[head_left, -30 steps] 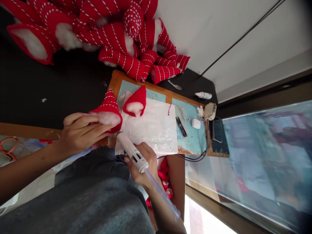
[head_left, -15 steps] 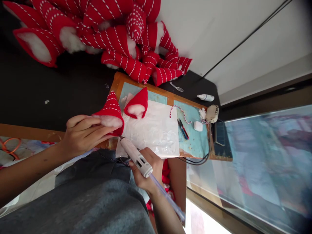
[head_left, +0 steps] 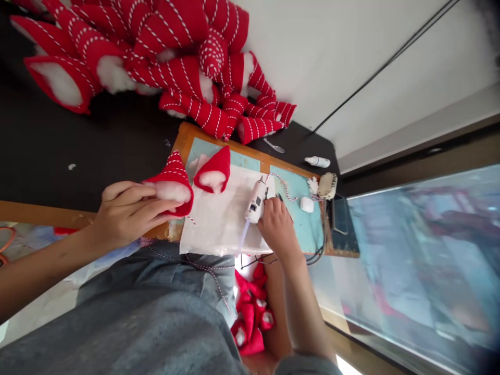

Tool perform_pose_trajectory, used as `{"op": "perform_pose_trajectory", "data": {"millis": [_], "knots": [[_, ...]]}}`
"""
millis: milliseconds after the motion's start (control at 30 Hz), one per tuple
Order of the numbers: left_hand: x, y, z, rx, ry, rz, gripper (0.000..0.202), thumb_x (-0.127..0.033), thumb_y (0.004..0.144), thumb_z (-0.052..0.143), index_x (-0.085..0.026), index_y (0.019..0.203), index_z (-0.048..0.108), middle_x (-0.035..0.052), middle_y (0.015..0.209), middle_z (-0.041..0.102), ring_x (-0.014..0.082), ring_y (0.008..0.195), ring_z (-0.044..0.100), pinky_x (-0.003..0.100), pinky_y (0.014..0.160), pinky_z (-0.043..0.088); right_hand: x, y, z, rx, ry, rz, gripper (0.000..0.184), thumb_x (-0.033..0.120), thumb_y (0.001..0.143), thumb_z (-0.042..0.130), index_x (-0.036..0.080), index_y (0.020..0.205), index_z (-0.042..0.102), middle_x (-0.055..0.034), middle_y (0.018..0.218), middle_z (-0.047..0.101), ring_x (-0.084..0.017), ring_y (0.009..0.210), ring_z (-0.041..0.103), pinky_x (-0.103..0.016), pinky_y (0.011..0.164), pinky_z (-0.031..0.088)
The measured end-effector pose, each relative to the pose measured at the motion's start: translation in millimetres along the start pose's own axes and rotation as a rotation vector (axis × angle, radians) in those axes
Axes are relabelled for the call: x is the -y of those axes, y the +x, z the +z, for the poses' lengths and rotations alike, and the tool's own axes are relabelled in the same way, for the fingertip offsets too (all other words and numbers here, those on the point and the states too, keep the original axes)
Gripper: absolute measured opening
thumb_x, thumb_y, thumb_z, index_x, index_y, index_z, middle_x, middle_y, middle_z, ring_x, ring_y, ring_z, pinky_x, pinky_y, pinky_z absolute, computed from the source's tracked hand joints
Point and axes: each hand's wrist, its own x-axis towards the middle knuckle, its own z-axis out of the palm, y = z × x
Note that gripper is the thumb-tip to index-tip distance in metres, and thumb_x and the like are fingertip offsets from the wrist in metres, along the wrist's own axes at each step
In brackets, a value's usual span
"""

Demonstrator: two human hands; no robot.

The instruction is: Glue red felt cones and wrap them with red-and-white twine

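Note:
My left hand (head_left: 128, 209) grips a red felt gnome hat (head_left: 172, 179) with white stitched stripes, its fingers against the cotton stuffing at the hat's open end. My right hand (head_left: 278, 225) is closed around a white hot glue gun (head_left: 255, 200), whose clear glue stick (head_left: 244, 235) points toward my body. That hand rests over the right side of a crinkled plastic sheet (head_left: 219, 221). A plain red felt cone (head_left: 213, 171) stuffed with cotton lies on the sheet's far edge, between my hands but touching neither.
The sheet lies on a pale blue mat (head_left: 300, 224) on an orange wooden board (head_left: 219, 139). Beyond it, striped hats (head_left: 167, 47) are heaped on a black tabletop (head_left: 97, 146). A white bottle (head_left: 317, 162), a spoon (head_left: 273, 146), and a phone (head_left: 339, 216) lie near. Small red hats (head_left: 250, 323) sit below.
My right hand and the glue gun have moved from the sheet's near edge to its right side, over the mat's edge. My left hand and its hat have stayed nearly still.

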Motion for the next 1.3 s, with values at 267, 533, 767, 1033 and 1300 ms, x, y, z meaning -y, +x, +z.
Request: {"op": "perform_pose_trajectory", "data": {"millis": [267, 533, 767, 1033, 1300], "knots": [[7, -2, 3.3, -0.025, -0.088, -0.061, 0.011, -0.036, 0.102, 0.079, -0.029, 0.099, 0.071, -0.0052, 0.084, 0.076, 0.0179, 0.084, 0.069, 0.036, 0.092, 0.048, 71, -6, -27, -0.182, 0.273, -0.027, 0.041, 0.034, 0.107, 0.064, 0.014, 0.141, 0.056, -0.0231, 0.134, 0.069, -0.036, 0.124, 0.067, -0.052, 0.103, 0.059], [11, 2, 0.1, -0.032, -0.145, -0.070, 0.017, -0.029, 0.108, 0.070, -0.029, 0.091, 0.068, -0.0072, 0.079, 0.076, 0.0185, 0.084, 0.069, 0.038, 0.092, 0.046, 142, 6, 2, -0.297, 0.447, -0.172, 0.012, 0.027, 0.111, 0.061, 0.022, 0.108, 0.072, -0.0044, 0.090, 0.082, -0.020, 0.074, 0.074, -0.034, 0.068, 0.053], [8, 7, 1.1, -0.030, -0.143, 0.011, 0.019, -0.024, 0.111, 0.063, -0.028, 0.093, 0.067, -0.0087, 0.078, 0.079, 0.0186, 0.084, 0.069, 0.038, 0.094, 0.046, 127, 5, -13, -0.388, 0.425, -0.302, 0.015, 0.026, 0.111, 0.062, 0.026, 0.107, 0.076, -0.0026, 0.092, 0.083, -0.021, 0.079, 0.073, -0.038, 0.073, 0.052], [4, 15, 1.0, -0.066, -0.130, 0.048, 0.020, -0.024, 0.112, 0.061, -0.026, 0.093, 0.066, -0.0074, 0.082, 0.078, 0.0176, 0.087, 0.068, 0.037, 0.093, 0.046, 121, 21, -21, -0.458, 0.348, -0.252, 0.014, 0.017, 0.108, 0.066, 0.028, 0.110, 0.076, 0.0018, 0.099, 0.085, -0.021, 0.094, 0.072, -0.043, 0.110, 0.045], [4, 19, 3.6, -0.089, -0.152, 0.075, 0.025, -0.027, 0.115, 0.055, -0.026, 0.093, 0.064, -0.0080, 0.080, 0.076, 0.0180, 0.087, 0.065, 0.037, 0.090, 0.046, 125, 28, -26, -0.550, 0.294, -0.263, 0.008, 0.019, 0.105, 0.073, 0.026, 0.105, 0.077, 0.0044, 0.095, 0.084, -0.020, 0.091, 0.069, -0.041, 0.114, 0.038]]}}
